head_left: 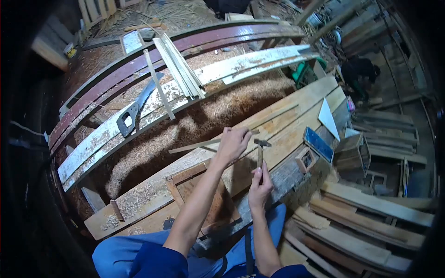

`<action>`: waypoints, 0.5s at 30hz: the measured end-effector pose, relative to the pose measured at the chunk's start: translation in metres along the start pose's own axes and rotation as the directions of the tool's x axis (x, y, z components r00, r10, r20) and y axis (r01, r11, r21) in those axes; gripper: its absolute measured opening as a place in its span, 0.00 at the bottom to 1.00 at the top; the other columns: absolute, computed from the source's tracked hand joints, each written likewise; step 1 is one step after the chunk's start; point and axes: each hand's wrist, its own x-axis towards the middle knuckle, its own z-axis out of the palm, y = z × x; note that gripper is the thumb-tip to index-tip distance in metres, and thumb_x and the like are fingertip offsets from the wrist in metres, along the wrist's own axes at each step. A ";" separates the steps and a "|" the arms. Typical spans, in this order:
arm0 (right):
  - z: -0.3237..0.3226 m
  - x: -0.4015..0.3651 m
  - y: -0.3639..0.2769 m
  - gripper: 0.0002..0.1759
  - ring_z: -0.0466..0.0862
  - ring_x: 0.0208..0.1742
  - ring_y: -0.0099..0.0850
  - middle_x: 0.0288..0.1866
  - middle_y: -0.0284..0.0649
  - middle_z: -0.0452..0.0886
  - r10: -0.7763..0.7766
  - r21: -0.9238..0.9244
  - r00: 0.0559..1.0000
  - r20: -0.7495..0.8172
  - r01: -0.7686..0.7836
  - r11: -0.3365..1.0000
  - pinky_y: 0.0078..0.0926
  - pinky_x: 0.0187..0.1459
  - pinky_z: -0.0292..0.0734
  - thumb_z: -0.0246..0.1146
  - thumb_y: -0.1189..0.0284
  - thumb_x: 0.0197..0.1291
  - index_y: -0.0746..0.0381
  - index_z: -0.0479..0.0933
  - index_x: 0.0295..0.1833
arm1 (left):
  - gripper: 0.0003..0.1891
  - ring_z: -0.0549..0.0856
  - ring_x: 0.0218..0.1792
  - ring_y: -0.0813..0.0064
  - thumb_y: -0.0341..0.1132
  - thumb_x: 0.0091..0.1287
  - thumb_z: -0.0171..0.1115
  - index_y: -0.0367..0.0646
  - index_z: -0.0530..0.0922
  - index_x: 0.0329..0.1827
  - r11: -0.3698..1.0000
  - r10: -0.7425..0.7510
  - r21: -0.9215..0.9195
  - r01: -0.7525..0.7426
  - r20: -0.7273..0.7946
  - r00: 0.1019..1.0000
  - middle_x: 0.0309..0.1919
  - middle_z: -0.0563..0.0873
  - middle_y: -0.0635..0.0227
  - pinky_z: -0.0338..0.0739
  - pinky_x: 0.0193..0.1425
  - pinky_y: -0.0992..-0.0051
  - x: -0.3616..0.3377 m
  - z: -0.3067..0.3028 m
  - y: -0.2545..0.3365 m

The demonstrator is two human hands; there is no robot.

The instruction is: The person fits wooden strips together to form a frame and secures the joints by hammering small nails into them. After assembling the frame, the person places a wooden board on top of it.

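Note:
My left hand [233, 144] is closed on a thin wooden strip [194, 146], which slants over the plank bench and sticks out on both sides of the fingers. Just to its right, my right hand [260, 186] grips a small hammer [260, 156] by its wooden handle. The hammer stands upright, its dark metal head close to the strip's right end. Partly behind my left forearm, a framed wooden panel [190, 180] leans over the bench [282, 121] near my knees.
A handsaw [130, 116] and a bundle of strips [178, 65] lie on the white curved boards [74, 162]. Sawdust [139, 155] fills the gap beyond the bench. A small wooden box [306, 160] and a blue flat object [319, 143] sit rightward. Another person [359, 72] bends down farther off.

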 end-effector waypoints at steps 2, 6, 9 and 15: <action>0.002 0.002 0.013 0.24 0.86 0.39 0.36 0.41 0.48 0.86 0.137 0.056 0.990 -0.044 -0.135 0.989 0.36 0.46 0.82 0.56 0.69 0.81 0.71 0.75 0.74 | 0.11 0.86 0.38 0.56 0.41 0.77 0.64 0.44 0.88 0.48 0.997 0.069 -0.028 -0.073 -0.121 0.990 0.37 0.89 0.59 0.71 0.58 0.62 -0.005 0.007 -0.003; -0.006 0.014 0.014 0.24 0.85 0.41 0.35 0.40 0.46 0.86 0.235 0.140 0.971 0.041 -0.239 0.961 0.35 0.47 0.81 0.56 0.70 0.81 0.71 0.74 0.75 | 0.10 0.88 0.40 0.61 0.33 0.71 0.70 0.47 0.91 0.53 0.998 0.064 0.024 -0.060 -0.203 0.977 0.40 0.91 0.61 0.72 0.56 0.64 -0.024 -0.006 -0.002; -0.016 0.023 0.010 0.24 0.87 0.42 0.36 0.43 0.49 0.88 0.172 0.163 0.980 0.096 -0.186 0.969 0.35 0.46 0.82 0.57 0.69 0.81 0.71 0.75 0.74 | 0.14 0.88 0.41 0.60 0.29 0.67 0.72 0.47 0.91 0.55 0.992 0.086 0.116 -0.047 -0.360 0.929 0.42 0.91 0.59 0.78 0.52 0.62 -0.043 -0.024 0.014; -0.029 0.022 0.000 0.24 0.86 0.46 0.36 0.46 0.52 0.87 -0.060 0.091 0.942 0.331 0.031 0.995 0.35 0.50 0.81 0.57 0.69 0.81 0.71 0.76 0.74 | 0.16 0.87 0.45 0.58 0.29 0.64 0.75 0.49 0.91 0.55 0.914 -0.095 0.290 0.285 -0.529 0.843 0.45 0.90 0.62 0.81 0.51 0.62 -0.129 -0.053 0.035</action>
